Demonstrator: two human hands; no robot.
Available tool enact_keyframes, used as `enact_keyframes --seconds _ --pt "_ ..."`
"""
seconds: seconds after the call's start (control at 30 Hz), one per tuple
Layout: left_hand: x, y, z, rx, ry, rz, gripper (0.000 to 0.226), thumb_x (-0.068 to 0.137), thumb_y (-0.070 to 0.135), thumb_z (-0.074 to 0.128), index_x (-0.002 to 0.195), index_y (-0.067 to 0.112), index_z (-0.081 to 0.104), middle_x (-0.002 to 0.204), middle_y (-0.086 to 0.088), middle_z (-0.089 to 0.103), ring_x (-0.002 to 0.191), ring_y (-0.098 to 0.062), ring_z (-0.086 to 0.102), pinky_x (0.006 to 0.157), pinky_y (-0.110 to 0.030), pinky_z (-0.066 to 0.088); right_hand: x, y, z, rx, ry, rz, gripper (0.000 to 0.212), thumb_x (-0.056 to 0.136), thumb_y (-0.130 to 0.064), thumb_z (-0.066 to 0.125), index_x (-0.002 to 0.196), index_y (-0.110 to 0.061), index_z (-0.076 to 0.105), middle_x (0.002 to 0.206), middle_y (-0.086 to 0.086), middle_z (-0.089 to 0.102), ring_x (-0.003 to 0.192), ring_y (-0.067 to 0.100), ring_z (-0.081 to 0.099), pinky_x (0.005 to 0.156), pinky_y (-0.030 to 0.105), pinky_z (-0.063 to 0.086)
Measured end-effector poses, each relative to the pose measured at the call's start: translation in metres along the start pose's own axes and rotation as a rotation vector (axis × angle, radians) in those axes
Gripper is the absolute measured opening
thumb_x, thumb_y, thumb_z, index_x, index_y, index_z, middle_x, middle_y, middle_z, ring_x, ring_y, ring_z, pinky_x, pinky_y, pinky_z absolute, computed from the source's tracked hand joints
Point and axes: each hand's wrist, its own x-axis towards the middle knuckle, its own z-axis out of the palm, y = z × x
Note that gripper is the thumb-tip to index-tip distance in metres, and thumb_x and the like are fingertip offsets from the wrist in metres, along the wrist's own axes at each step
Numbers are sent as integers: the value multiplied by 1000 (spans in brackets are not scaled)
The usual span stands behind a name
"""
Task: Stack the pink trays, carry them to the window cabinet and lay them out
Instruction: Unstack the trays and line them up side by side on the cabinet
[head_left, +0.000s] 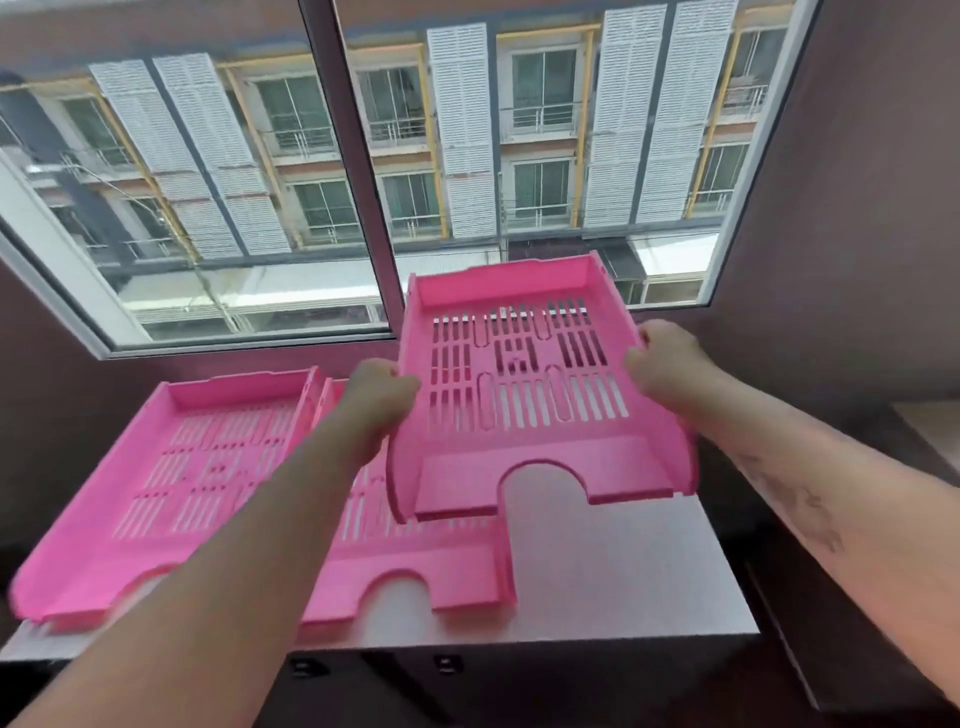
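Laying out the third pink tray: held in the air above the right part of the cabinet top, tilted with its far wall raised toward the window. Left hand clenched on the tray's left side wall, right hand clenched on the right side wall, thumbs over the rims. Two more pink trays already down: left tray at the left end, middle tray just beside it, side walls touching or nearly so, partly hidden by the left forearm.

To do this well, judged from here: level the tray first, notched front edge toward the body like the other two, then lower straight down into the bare strip at the right. Better to land the near edge first and let the far wall follow, keeping both grips even so the slotted floor does not twist. Slide left only after contact, until the wall meets the middle tray.

Edges and room: bare surface at the right looks narrower than a full tray, so some overhang past the right edge seems likely unless the row shifts left; the left tray already appears to hang over the near left corner. Dark wall close on the right, sill behind, little slack for the right elbow. Open space only toward the body.
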Motion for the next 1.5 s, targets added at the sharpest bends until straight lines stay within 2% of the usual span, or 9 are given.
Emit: enact_keyframes --seconds 0.33,0.57,0.63,0.73,0.87,0.97,1.07,1.2,1.5 --pt "-10 8 131 289 -134 53 20 93 13 44 101 1 58 98 -15 59 73 -25 54 66 -32 42 -5 124 -21 27 85 148 22 89 -3 47 101 -6 65 94 14 65 73 25 54 55 28 36" --pt "-20 -17 150 417 -117 106 23 94 3 37 101 -1 58 122 -22 62 79 -25 53 51 -26 35 -12 167 20 76 -22 214 31 89 -6 41 108 -15 64 95 9 68 81 28 61 63 32 45" --pt "-24 -22 157 401 -146 142 30 95 4 36 115 -3 58 147 -24 46 112 -33 58 80 -36 53 -13 172 25 111 -35 207 37 89 -4 39 116 -17 62 98 8 69 85 28 63 70 35 50" --pt "-31 -33 156 337 -168 167 53 101 21 39 151 6 29 165 -12 12 151 -25 16 117 -41 23 -16 173 32 64 -89 199 45 92 -5 39 134 -15 53 114 11 67 94 30 61 81 37 50" --pt "-45 -65 136 250 -103 134 61 100 45 33 152 14 29 161 -6 29 147 -23 28 118 -48 27 -39 161 47 -345 45 -46 63 97 -24 49 154 -13 26 159 11 32 147 31 27 119 46 23" --pt "-61 -100 125 281 -160 141 61 99 52 25 151 21 34 161 -2 31 148 -19 26 119 -45 23 -61 146 68 -445 -42 -233 65 93 -41 45 153 -29 26 162 4 25 151 25 17 121 44 8" --pt "-66 -128 117 443 -163 208 64 96 55 16 152 29 32 163 -1 25 151 -17 16 121 -40 12 -68 149 95 -496 -227 -164 66 92 -57 31 154 -44 12 167 1 3 153 29 -3 121 49 -3" --pt "-59 -144 119 702 -202 169 62 90 61 1 151 46 -1 164 6 -8 151 -25 -9 121 -44 -3 -59 159 118 -550 -266 -113 72 83 -75 9 150 -52 -5 165 1 -12 148 36 -20 117 54 -15" --pt "-20 -146 131 796 -195 178 66 81 64 -6 146 54 -16 160 7 -20 149 -28 -17 118 -44 -9 -15 151 132 -607 -275 -160 74 81 -80 5 149 -55 -6 165 0 -13 148 37 -20 114 54 -16"
